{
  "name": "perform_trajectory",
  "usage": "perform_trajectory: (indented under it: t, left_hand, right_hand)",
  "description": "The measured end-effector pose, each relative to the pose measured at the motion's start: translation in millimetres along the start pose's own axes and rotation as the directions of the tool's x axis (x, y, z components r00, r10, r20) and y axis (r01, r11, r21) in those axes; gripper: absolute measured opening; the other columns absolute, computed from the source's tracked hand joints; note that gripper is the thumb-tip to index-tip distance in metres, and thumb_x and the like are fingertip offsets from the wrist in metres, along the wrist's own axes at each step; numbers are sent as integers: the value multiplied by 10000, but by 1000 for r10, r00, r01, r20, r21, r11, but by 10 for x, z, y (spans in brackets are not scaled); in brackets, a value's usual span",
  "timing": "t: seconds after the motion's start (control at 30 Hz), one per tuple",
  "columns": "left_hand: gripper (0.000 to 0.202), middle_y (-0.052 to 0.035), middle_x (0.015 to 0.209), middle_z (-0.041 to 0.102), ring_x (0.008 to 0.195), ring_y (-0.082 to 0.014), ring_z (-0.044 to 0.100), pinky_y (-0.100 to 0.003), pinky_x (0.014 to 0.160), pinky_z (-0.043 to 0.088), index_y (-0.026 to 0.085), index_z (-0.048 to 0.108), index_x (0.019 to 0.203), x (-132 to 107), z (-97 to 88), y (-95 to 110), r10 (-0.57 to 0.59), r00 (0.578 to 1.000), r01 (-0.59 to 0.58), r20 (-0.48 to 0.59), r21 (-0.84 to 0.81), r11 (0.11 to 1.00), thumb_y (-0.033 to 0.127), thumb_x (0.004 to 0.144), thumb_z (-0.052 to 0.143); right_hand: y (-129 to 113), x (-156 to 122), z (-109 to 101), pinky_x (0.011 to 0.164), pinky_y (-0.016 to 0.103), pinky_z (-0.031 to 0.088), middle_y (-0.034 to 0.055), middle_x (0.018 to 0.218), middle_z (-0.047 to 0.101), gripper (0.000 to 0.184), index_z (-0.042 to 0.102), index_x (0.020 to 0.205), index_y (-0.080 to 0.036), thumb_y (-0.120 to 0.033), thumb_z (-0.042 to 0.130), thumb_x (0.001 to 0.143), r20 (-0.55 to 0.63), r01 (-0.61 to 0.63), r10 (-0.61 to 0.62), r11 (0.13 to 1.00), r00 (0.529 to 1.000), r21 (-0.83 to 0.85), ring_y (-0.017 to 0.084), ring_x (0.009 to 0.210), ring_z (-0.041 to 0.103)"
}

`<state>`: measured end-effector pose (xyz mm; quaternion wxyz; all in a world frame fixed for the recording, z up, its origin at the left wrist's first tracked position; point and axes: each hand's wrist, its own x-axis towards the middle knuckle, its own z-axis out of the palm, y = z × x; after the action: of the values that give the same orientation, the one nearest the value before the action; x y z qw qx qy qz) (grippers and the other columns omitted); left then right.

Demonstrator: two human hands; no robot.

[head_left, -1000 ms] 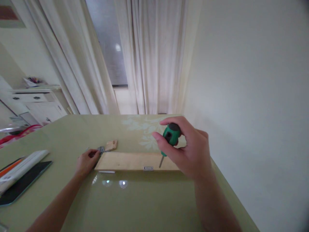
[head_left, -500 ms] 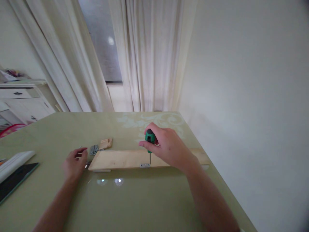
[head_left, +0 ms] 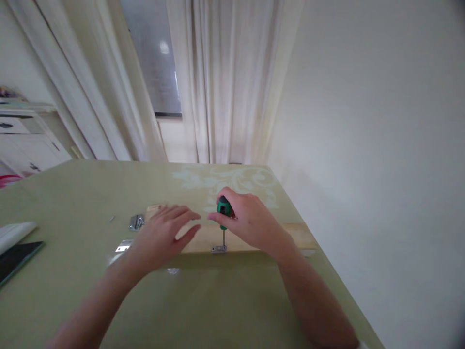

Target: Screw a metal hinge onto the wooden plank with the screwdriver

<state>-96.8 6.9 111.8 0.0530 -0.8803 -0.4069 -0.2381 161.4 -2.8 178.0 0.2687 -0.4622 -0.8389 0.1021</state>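
Note:
My right hand (head_left: 250, 218) is wrapped round the green and black handle of a screwdriver (head_left: 224, 207), held upright. Its tip meets the right end of a small metal hinge (head_left: 218, 249) on the near edge of a long pale wooden board (head_left: 203, 238). My left hand (head_left: 165, 232) hovers over the board's left part, fingers and thumb apart, with nothing visible between them. It hides the board's left end.
Left of the board lie a shiny metal plate (head_left: 124, 245), a small bag of hardware (head_left: 137, 222), a small wooden piece (head_left: 152, 211) and a screw (head_left: 112, 219). A dark flat panel (head_left: 18, 261) and a white object (head_left: 16, 233) rest at the table's far left. A wall stands along the right.
My left hand has moved right from beside the board's left end to above it, uncovering the metal plate and the screw. My right hand and screwdriver have hardly moved.

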Motion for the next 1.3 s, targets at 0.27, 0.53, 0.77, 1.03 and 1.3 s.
perform_trajectory:
  t: [0.27, 0.53, 0.77, 1.03, 1.3]
  left_hand:
    - [270, -85, 1234, 750, 1101, -310, 696, -466, 929, 528, 221, 683, 1183, -76, 691, 307, 141, 983, -137, 118, -39, 990, 355, 961, 759]
    - [262, -103, 1282, 744, 1112, -289, 689, -446, 934, 535, 209, 672, 1256, -198, 799, 276, 202, 979, -204, -34, -54, 978, 351, 1035, 665]
    - [198, -94, 1201, 762, 1074, -286, 687, -442, 907, 526, 220, 706, 1171, -195, 853, 279, 196, 977, -201, -89, -44, 979, 349, 1024, 670]
    - [263, -104, 1265, 755, 1108, -294, 688, -450, 934, 520, 210, 681, 1252, -211, 873, 276, 197, 976, -201, -91, -46, 978, 340, 1024, 671]
    - [267, -101, 1268, 757, 1088, -277, 700, -440, 929, 520, 215, 685, 1258, -218, 872, 265, 193, 977, -200, -90, -71, 977, 370, 1045, 645]
  right_hand:
    - [3, -36, -67, 650, 264, 340, -39, 767, 658, 279, 618, 1047, -237, -450, 780, 968, -45, -31, 32, 999, 998, 26, 154, 691, 590]
    - [-1, -5, -26, 655, 266, 348, -42, 766, 650, 269, 611, 1029, -235, -438, 778, 969, -6, -48, 49, 998, 999, 38, 148, 686, 579]
    - [-71, -57, -76, 698, 262, 380, -31, 852, 684, 101, 609, 1011, -244, -222, 684, 949, 70, 51, -54, 998, 996, 49, 150, 762, 612]
    - [-20, -75, -104, 599, 305, 223, -19, 609, 580, 457, 547, 779, -226, -584, 551, 1063, -60, -167, 158, 964, 986, -207, 152, 572, 505]
    - [-11, -143, -171, 695, 297, 339, 15, 832, 699, 191, 557, 1010, -215, -369, 519, 1117, 112, 13, 3, 990, 994, -141, 195, 762, 635]
